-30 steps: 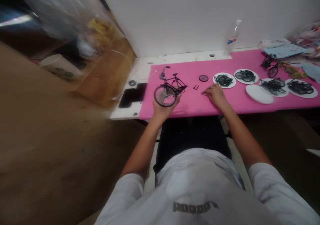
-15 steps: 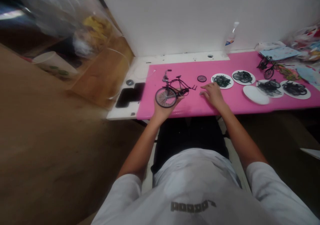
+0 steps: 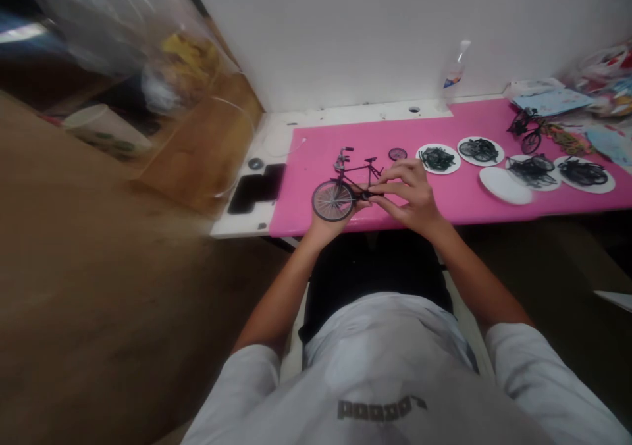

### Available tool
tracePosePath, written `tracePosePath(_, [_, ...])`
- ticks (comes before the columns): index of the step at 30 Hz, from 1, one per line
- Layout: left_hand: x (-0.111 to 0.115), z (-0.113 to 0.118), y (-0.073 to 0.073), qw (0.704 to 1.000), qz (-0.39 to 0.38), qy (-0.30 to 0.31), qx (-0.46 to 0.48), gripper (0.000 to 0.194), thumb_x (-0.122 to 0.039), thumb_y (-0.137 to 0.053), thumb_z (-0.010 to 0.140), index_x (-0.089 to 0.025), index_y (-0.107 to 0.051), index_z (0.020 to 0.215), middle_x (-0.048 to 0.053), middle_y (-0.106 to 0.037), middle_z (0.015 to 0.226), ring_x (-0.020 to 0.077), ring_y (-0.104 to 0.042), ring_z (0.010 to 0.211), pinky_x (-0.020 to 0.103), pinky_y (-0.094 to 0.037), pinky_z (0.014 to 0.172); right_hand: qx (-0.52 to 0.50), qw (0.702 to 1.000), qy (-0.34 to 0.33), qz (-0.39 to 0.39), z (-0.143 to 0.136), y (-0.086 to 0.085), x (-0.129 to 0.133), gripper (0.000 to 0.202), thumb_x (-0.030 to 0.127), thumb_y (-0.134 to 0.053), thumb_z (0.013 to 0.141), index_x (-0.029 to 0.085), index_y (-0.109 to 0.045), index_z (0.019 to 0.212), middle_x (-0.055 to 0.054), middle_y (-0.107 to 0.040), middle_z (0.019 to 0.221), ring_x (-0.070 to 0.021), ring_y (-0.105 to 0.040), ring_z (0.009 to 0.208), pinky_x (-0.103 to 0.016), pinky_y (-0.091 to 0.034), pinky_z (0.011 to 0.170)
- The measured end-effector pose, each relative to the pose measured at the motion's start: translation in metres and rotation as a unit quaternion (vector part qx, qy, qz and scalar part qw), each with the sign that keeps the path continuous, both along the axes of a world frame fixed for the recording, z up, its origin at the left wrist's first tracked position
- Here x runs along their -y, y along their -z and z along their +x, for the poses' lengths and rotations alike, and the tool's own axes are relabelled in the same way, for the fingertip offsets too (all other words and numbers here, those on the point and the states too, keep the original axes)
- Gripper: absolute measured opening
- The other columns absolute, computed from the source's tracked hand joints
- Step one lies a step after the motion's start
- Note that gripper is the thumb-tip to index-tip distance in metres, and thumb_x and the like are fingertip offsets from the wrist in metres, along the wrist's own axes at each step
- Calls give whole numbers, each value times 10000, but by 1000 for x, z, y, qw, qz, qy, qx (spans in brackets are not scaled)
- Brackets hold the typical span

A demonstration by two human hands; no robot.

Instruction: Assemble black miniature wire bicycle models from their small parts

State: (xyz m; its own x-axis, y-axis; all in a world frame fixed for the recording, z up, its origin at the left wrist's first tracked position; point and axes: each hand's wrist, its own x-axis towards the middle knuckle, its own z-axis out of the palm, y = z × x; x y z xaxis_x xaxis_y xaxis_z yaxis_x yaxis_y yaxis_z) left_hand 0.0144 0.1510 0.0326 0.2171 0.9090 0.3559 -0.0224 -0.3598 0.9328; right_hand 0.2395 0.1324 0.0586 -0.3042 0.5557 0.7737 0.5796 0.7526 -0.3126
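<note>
Black frame tubing of the miniature bicycle (image 3: 356,168) lies at the fingertips of the right hand (image 3: 419,200): thumb and forefinger pinch near the crank, other fingers bent above. Cannot tell whether they also grip a small loose part. Left hand (image 3: 326,231) holds the bicycle from below, palm behind the front wheel (image 3: 333,201); its finger curl is mostly hidden.

Position: bicycle upright, over the near part of the pink sheet (image 3: 316,145). Dial centred on the bicycle, 12 toward the wall: handlebar (image 3: 348,149) near 11, saddle (image 3: 370,160) near 1. Rear end is partly covered by the right hand; no rear wheel visible.

Handling, judged: light, frame stiff, fairly slick. Thin spokes and slender rear stays look easily bent. Best hold: main tubes near the crank, fingers off the spokes.

Surroundings: loose wheel (image 3: 397,154) lies flat at 2 o'clock. Plate of dark green-black pieces (image 3: 438,159) sits between 2 and 3, with further plates beyond. Second bicycle (image 3: 531,142) stands past these, also between 2 and 3. Dark flat devices (image 3: 249,193) rest at 9, clear bottle (image 3: 453,79) between 1 and 2.
</note>
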Motion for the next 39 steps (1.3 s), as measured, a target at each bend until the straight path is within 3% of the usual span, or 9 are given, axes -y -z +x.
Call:
tracePosePath(4, [-5,-4,12,999,16,32,-2,380,-486,-1024,699,-239,-824,907,71,-857,989,301,-836,998,567,-671,1069,4,1000,-8,8,-1,-4,4,139,453,-823,989,356,-855,1084,-57,-791,1016,-310,-647,1136,-594,-559,1062])
tracePosePath(8, [-8,-8,18,998,5,58,18,397,-487,-1015,707,-249,-822,959,72,-860,1070,303,-844,1030,523,-708,990,8,1000,-15,16,-3,-10,10,147,452,-844,972,361,-855,1087,-60,-798,1031,-320,-637,1149,-598,-553,1056])
tracePosePath(12, [-9,-8,18,999,4,48,1,442,-505,-1034,658,-237,-820,937,77,-864,1014,319,-848,1003,520,-714,965,18,1000,-8,9,-4,-12,13,173,483,-856,956,362,-854,1079,-63,-794,1042,-329,-623,1148,-605,-539,1055])
tracePosePath(21, [-12,-4,23,996,9,61,57,406,-442,-1041,678,-212,-821,930,87,-862,1035,309,-843,1001,529,-699,986,27,999,-18,23,-4,-10,14,220,495,-831,977,340,-846,1132,-71,-786,1063,-327,-631,1174,-591,-542,1060])
tracePosePath(31, [-15,-3,24,997,-26,56,53,448,-446,-1043,659,-219,-845,990,58,-865,1018,277,-837,982,455,-702,956,22,999,-28,15,-3,-7,10,188,446,-819,998,335,-838,1149,-63,-786,1079,-316,-646,1188,-584,-543,1098])
tracePosePath(39, [-16,-5,20,999,-7,33,42,444,-488,-1040,678,-214,-817,948,58,-852,977,278,-831,963,491,-690,990,5,1000,-6,-10,0,-9,8,345,583,-758,1014,326,-820,1235,-71,-778,1083,-324,-663,1171,-599,-523,1140])
